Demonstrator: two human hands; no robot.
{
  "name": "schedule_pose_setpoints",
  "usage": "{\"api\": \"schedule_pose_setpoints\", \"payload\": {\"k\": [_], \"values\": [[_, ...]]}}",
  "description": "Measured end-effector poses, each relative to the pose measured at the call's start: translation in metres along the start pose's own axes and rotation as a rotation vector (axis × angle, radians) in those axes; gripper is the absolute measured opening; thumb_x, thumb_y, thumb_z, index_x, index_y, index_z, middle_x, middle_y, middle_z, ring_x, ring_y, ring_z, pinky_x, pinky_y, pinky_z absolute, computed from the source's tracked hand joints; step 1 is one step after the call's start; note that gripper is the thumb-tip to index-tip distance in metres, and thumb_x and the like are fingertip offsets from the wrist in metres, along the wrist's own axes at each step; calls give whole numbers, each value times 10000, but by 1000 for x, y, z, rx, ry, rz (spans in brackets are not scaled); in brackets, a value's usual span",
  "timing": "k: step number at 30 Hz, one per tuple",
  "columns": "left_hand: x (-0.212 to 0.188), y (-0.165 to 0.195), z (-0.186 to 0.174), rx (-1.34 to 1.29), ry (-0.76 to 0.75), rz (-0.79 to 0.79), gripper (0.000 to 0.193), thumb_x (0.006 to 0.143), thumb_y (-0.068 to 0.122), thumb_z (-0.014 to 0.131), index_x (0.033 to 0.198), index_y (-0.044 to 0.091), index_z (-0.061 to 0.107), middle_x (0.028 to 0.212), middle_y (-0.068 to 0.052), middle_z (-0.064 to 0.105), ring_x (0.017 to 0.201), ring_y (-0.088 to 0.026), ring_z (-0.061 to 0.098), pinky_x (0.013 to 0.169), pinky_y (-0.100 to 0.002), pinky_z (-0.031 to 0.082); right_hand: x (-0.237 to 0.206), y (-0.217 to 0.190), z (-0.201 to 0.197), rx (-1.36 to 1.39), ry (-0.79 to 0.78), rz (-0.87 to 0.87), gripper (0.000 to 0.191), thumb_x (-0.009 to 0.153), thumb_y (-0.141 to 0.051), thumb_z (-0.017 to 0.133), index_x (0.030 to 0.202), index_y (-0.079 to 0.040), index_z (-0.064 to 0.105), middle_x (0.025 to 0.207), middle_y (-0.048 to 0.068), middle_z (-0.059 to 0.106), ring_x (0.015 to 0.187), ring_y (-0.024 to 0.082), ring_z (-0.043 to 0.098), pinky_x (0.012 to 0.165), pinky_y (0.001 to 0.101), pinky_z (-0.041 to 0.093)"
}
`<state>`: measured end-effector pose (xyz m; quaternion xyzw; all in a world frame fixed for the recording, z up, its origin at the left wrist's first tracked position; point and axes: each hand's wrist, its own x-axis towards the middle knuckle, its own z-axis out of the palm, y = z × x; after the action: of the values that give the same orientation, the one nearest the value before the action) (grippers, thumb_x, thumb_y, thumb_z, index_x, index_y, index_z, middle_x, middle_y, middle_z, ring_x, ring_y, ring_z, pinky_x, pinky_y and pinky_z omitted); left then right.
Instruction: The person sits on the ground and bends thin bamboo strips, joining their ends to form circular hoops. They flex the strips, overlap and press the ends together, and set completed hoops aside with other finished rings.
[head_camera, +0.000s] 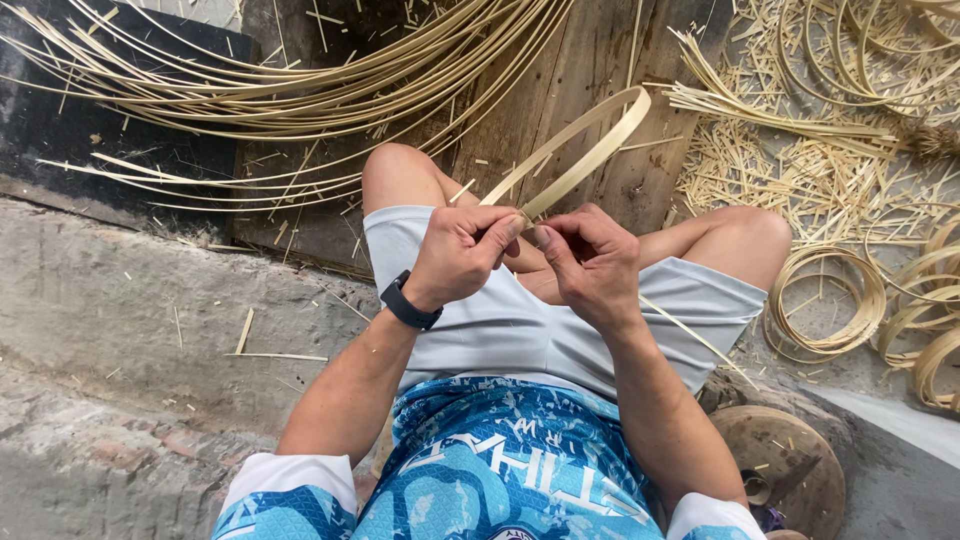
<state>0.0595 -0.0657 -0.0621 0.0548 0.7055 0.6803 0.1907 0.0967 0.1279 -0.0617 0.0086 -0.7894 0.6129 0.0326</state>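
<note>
A thin pale bamboo strip (600, 130) is bent into a loop above my lap. My left hand (462, 250) pinches the loop's two ends together between thumb and fingers. My right hand (590, 258) sits right beside it, fingers closed on the same joint. A black watch band (408, 303) circles my left wrist. Both hands hover over my grey shorts (520, 330), between my knees.
A bundle of long bamboo strips (300, 70) arcs across the top left. Finished bamboo rings (825, 300) lie at the right among short offcuts (800, 170). A round wooden block (785, 470) with a blade on it stands at the lower right. A concrete ledge (130, 320) runs on the left.
</note>
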Motion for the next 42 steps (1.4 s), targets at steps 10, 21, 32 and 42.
{"api": "schedule_pose_setpoints", "payload": {"k": [10,21,32,42], "values": [[-3,3,11,127,-59,70,182,1002,99,655,925,-21,768,671,-23,702,606,-62,610,547,-233,490,51,73,25,129,48,-35,170,883,-184,857,858,-33,783,713,35,612,634,133,538,559,282,399],[13,-8,17,51,-52,68,204,1011,123,670,891,-23,746,666,2,629,620,-47,508,541,-225,417,48,-72,-60,-748,-147,-362,179,988,-263,734,1045,-97,771,1000,82,730,1016,238,642,953,455,446],[35,-1,-4,17,-13,23,272,1027,153,649,835,-21,732,662,6,657,606,-42,559,540,-216,450,17,-76,-27,-101,-174,-95,97,1016,-47,612,926,-11,621,764,52,708,693,92,672,643,243,530],[15,18,5,-99,-360,13,205,1036,103,609,938,-26,734,681,15,640,623,-33,547,557,-216,469,60,57,6,1386,-195,197,181,1156,-193,548,997,-106,533,752,-44,356,606,76,319,576,249,336]]}}
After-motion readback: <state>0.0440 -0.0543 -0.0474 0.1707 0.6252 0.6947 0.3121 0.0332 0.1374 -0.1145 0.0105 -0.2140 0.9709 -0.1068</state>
